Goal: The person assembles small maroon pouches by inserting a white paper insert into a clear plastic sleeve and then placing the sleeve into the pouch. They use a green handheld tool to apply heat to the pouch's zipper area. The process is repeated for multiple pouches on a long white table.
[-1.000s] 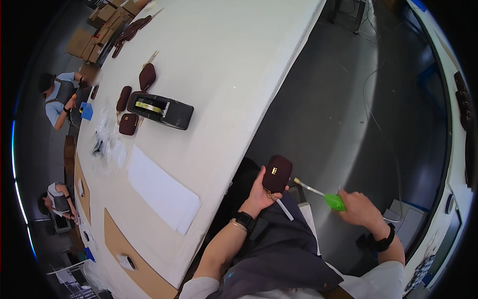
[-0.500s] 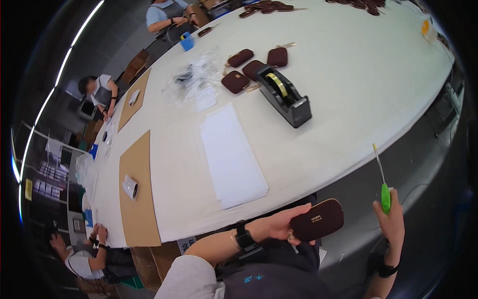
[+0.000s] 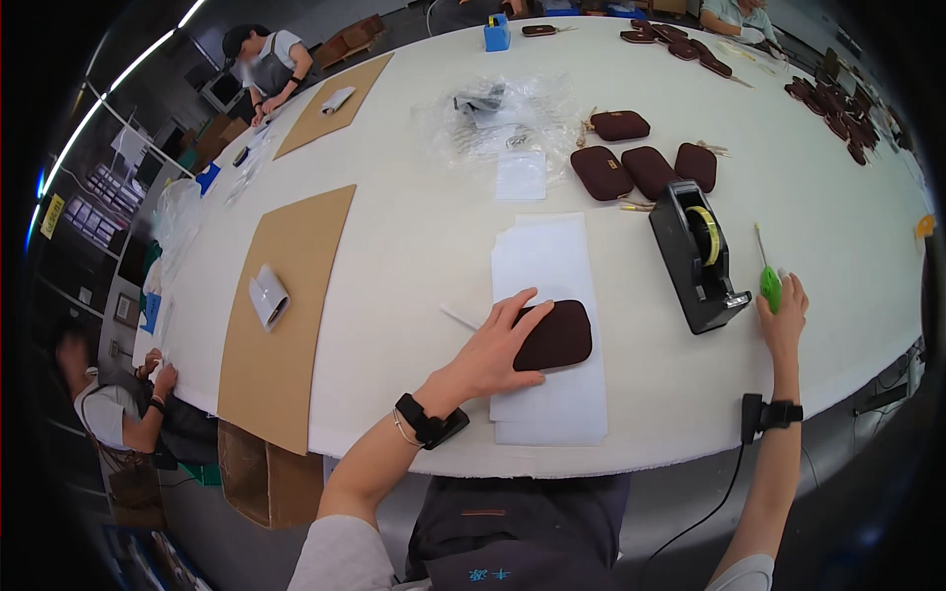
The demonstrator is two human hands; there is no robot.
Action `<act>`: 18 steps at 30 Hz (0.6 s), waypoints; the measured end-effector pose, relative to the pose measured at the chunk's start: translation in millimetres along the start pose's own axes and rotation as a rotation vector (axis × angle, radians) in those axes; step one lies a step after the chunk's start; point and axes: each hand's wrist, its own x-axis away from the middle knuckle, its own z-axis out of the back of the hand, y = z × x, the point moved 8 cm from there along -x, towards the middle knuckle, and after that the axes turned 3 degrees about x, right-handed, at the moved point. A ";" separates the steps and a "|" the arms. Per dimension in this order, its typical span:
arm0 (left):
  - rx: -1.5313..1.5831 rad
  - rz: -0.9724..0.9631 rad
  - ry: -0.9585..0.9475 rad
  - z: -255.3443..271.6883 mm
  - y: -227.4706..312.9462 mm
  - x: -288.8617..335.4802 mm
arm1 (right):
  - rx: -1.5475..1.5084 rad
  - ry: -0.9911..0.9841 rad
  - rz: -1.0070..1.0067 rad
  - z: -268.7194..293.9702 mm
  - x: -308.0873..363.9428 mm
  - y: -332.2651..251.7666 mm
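My left hand [image 3: 485,353] grips a dark brown, rounded zip case [image 3: 562,337] by its left side, thumb and fingers spread round it. The case lies over a stack of white paper sheets [image 3: 547,419], and a thin white strip [image 3: 457,317] shows left of the hand. Over on the right, my right hand [image 3: 784,330] has its fingers round the green handle of a thin-shafted hand tool [image 3: 770,289], whose shaft points away from me. Between the hands stands a black tape dispenser [image 3: 687,266] with a yellowish roll.
Several brown cases [image 3: 603,173] lie beyond the dispenser, with further piles [image 3: 836,113] at the far right. Clear plastic bags [image 3: 453,128] sit at centre back. A brown cardboard sheet [image 3: 258,364] bears a folded silvery-white piece [image 3: 268,295]. Other people work around the table [image 3: 414,266].
My left hand has brought the case from over my lap onto the paper. My right hand has moved from beyond the table edge to beside the dispenser. The view has shifted.
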 end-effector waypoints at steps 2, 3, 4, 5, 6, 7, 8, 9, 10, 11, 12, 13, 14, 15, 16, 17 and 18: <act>0.169 0.073 0.019 6.6 -9.1 9.6 | -0.187 0.174 0.023 38.5 22.8 -2.2; 0.228 0.108 0.025 7.4 -17.1 15.2 | -0.348 0.167 -0.044 60.6 34.8 -15.1; 0.288 0.130 0.031 5.8 -23.7 17.6 | -0.446 0.111 -0.024 71.5 49.7 -36.0; 0.343 0.149 0.029 5.1 -27.7 18.6 | -0.544 0.056 -0.015 81.7 62.4 -64.0; 0.337 0.135 0.020 4.2 -29.2 16.2 | -0.609 0.003 0.152 94.6 67.0 -114.9; 0.322 0.125 0.012 5.5 -30.0 14.3 | -0.717 -0.093 0.198 93.5 68.3 -162.1; 0.306 0.114 0.006 6.9 -31.1 13.2 | -0.742 -0.115 0.382 88.6 65.7 -205.8; 0.279 0.090 0.004 6.9 -31.5 11.7 | -0.782 -0.184 0.447 76.4 60.8 -240.0; 0.246 0.063 0.005 8.7 -28.4 10.3 | -0.748 -0.170 0.522 55.7 52.1 -263.3; 0.211 0.042 0.008 10.1 -27.5 10.5 | -0.709 -0.190 0.527 35.4 39.1 -286.0; 0.218 0.034 0.018 10.2 -28.2 9.7 | -0.667 -0.209 0.532 14.8 26.9 -305.4; 0.225 0.026 0.028 10.3 -26.7 8.0 | -0.566 -0.184 0.519 -9.9 14.2 -317.4; 0.231 0.029 0.042 10.6 -26.7 8.8 | -0.471 -0.165 0.512 -31.3 7.2 -328.5; 0.261 0.047 0.041 8.8 -29.1 9.6 | -0.411 -0.187 0.527 -45.0 4.9 -335.7; 0.289 0.069 0.042 7.7 -31.5 11.6 | -0.354 -0.210 0.546 -53.6 2.9 -343.0; 0.318 0.088 0.041 7.0 -33.6 12.3 | -0.295 -0.231 0.561 -60.3 1.1 -346.5; 0.316 0.078 0.048 8.7 -32.8 11.3 | -0.297 -0.219 0.574 -61.2 -0.1 -345.8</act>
